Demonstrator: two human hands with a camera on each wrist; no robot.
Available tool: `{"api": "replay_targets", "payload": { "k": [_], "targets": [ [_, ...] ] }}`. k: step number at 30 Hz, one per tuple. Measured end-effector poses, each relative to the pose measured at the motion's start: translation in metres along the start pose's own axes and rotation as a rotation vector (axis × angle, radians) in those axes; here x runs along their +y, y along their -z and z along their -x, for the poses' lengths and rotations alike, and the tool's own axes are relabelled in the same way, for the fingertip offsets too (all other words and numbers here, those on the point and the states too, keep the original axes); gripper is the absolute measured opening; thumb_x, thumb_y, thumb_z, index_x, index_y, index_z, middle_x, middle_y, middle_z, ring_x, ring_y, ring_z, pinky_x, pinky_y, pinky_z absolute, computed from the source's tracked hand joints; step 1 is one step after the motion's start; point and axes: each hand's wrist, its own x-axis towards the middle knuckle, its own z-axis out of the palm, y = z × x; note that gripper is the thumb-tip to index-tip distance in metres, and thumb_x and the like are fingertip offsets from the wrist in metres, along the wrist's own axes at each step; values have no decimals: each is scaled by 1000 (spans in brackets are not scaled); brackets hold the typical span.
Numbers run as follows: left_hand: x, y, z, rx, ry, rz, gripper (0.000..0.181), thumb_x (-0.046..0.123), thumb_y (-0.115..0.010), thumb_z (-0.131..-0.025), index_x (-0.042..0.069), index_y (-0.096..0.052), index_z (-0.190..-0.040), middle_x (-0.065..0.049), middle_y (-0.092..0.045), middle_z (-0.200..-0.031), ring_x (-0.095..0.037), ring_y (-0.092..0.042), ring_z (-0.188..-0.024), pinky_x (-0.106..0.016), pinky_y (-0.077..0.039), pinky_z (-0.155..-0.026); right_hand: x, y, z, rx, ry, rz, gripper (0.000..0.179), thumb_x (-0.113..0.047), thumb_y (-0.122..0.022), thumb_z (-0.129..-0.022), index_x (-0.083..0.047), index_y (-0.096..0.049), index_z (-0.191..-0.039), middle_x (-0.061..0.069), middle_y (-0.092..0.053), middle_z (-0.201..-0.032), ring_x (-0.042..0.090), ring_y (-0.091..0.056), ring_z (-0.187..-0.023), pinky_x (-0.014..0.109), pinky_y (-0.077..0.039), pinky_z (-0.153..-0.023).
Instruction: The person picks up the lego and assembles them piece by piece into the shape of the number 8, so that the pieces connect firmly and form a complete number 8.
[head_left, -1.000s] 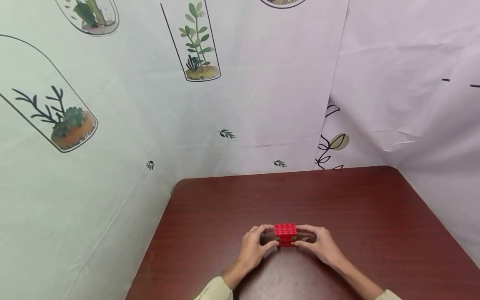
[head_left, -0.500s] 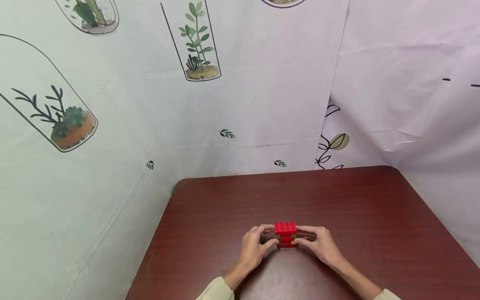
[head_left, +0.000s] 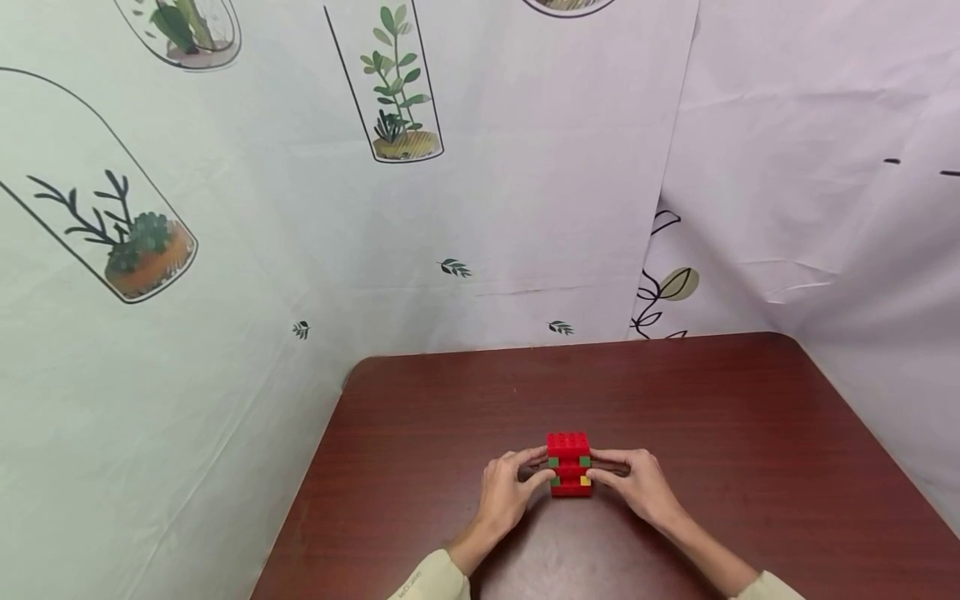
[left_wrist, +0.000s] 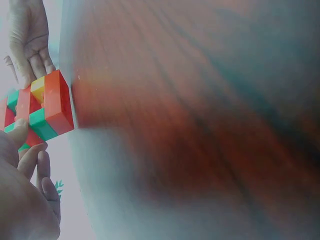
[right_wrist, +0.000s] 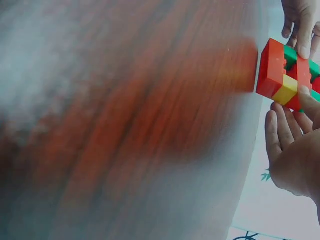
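A stack of toy building bricks [head_left: 568,472] is held between both hands over the table's front middle in the head view. Red bricks form its top, middle and bottom layers, with small green bricks and one yellow brick at the corners between them. My left hand [head_left: 504,493] pinches its left side, thumb in front and fingers behind. On the opposite side, my right hand [head_left: 645,483] grips with its thumb close to the yellow brick [right_wrist: 286,90]. A narrow gap shows between the bottom red brick [left_wrist: 59,102] and the tabletop in the left wrist view.
The dark red wooden table [head_left: 420,417] reflects the stack on its glossy top. White cloth walls [head_left: 525,208] printed with plants surround its back and sides. Pale sleeves [head_left: 438,577] cover both forearms.
The stack has tipped back, its top moving away from me, so more of its front face and less of its studded top shows. Both thumbs have shifted slightly upward with it.
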Motion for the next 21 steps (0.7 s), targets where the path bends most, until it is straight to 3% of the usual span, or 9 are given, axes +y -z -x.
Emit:
{"api": "replay_targets", "payload": {
  "k": [6, 12, 21],
  "targets": [
    [0, 0, -3, 5, 35, 11, 38, 37, -85, -89, 18, -83, -121, 9, -81, -101, -2, -74, -90, -33, -58, -79, 1, -2, -4, 8, -24, 0, 35, -11, -88, -88, 6, -79, -117, 21, -78, -107, 14, -78, -87, 25, -60, -70],
    [-4, -3, -6, 36, 24, 12, 36, 37, -86, -88, 17, -84, -118, 7, -81, -100, -2, -75, -88, -34, -59, -78, 2, -4, -8, 28, -57, -25, 34, -10, -88, -87, 4, -80, -117, 20, -78, -107, 14, -78, -85, 25, -60, -68],
    [-2, -5, -11, 23, 118, 26, 35, 40, -83, -91, 18, -84, -118, 9, -81, -100, -1, -75, -86, -37, -60, -80, 3, -7, -11, 62, -64, -12, 34, -8, -89, -86, 4, -80, -116, 14, -80, -98, 17, -79, -84, 25, -59, -65]
  ]
}}
